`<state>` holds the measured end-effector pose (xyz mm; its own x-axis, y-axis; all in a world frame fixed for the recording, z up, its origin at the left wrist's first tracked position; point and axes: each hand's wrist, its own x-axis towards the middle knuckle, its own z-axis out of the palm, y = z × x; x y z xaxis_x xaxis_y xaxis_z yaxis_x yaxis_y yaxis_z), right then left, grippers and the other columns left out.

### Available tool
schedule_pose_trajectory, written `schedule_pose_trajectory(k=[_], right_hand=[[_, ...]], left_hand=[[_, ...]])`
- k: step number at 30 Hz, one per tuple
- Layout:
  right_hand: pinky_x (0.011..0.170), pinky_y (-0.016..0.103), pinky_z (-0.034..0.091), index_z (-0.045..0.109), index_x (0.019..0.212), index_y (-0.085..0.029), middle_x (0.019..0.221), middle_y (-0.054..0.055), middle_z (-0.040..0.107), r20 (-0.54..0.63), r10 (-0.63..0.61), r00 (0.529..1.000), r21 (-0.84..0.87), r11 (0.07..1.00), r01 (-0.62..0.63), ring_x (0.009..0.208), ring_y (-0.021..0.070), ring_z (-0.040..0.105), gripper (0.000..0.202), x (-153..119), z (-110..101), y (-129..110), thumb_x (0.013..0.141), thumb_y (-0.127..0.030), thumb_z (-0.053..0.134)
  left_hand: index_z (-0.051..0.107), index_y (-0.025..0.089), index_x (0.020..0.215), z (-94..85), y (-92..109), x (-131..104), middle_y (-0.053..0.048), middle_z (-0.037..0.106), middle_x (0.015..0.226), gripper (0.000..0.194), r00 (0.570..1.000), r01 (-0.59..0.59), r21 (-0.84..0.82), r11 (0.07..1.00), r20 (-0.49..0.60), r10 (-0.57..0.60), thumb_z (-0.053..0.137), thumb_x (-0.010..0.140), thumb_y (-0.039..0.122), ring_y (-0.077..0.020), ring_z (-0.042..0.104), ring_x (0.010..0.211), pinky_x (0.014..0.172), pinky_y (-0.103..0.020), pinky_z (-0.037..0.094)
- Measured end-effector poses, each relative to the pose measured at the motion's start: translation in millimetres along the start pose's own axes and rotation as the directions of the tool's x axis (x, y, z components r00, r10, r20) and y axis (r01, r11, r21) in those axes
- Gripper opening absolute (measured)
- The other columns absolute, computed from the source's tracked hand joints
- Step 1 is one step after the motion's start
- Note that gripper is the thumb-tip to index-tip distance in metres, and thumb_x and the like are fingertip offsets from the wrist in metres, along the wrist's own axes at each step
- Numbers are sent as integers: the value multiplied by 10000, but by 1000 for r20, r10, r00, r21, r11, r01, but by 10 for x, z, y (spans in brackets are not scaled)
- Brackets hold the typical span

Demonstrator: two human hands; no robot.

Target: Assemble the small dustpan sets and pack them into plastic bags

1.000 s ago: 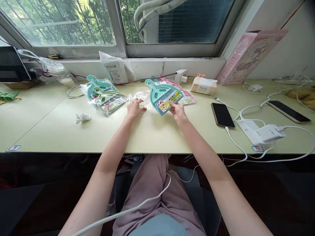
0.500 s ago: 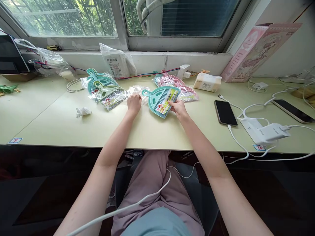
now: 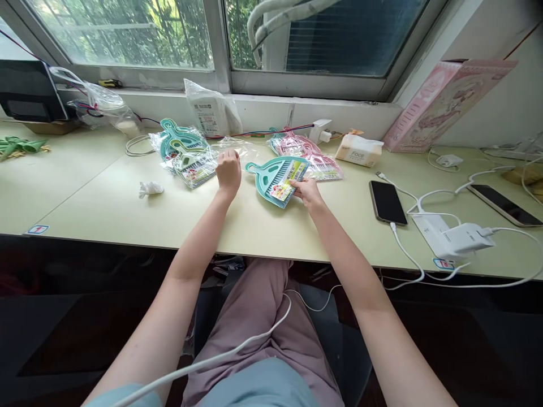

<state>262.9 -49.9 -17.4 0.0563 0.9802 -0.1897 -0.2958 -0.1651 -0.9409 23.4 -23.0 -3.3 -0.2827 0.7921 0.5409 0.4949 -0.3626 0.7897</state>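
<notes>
Your right hand (image 3: pixel 306 191) pinches the label end of the teal dustpan set (image 3: pixel 278 176), lying on the desk (image 3: pixel 106 209). Your left hand (image 3: pixel 228 168), fingers curled, clutches the clear bag (image 3: pixel 237 148) just beside it. That slippery film could slide free or snag the handle.

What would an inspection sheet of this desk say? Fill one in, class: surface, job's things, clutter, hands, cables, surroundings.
Surface: pale green desk, under a window.
Job's things: teal dustpan set; clear plastic bag.
Clutter: bagged dustpan sets, pink sets, tissue pack, crumpled tissue, two phones.
Hands: right hand grips the teal set; left hand rests on the clear bag.
Cables: white charger leads at right.
Surroundings: pink box leaning on the wall.
</notes>
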Motion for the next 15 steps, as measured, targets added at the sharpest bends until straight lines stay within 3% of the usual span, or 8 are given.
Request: schedule_pose_trajectory(k=[6,10,12,15], right_hand=[[849,383,634,648,864,-179,779,10,758,42,-33,999,138,990,27,761,179,742,171,-22,9,18,758,-73,731],[856,359,628,650,847,-178,798,15,762,29,-48,998,190,981,42,785,173,741,137,-40,16,25,775,-84,720],[871,338,620,655,839,-173,812,16,764,29,-51,998,219,975,43,794,162,739,110,-44,30,26,792,-86,702],[894,317,607,663,834,-175,842,13,767,31,-71,997,260,964,60,821,150,736,87,-45,51,27,804,-100,695]], left_hand=[[549,264,823,82,276,-168,-80,617,948,154,978,-94,-191,977,164,126,656,781,162,-322,410,1326,1201,-586,150],[563,274,850,116,451,-334,-52,638,1007,130,939,-127,-222,967,287,190,672,801,222,-292,476,1271,1223,-571,104],[576,273,928,135,497,-402,-62,622,1159,162,950,-134,-207,969,250,185,686,810,289,-293,436,1327,1227,-561,107],[534,277,1173,169,476,-418,-94,465,1430,404,995,-84,-206,975,27,92,682,824,416,-304,254,1468,1212,-543,171]])
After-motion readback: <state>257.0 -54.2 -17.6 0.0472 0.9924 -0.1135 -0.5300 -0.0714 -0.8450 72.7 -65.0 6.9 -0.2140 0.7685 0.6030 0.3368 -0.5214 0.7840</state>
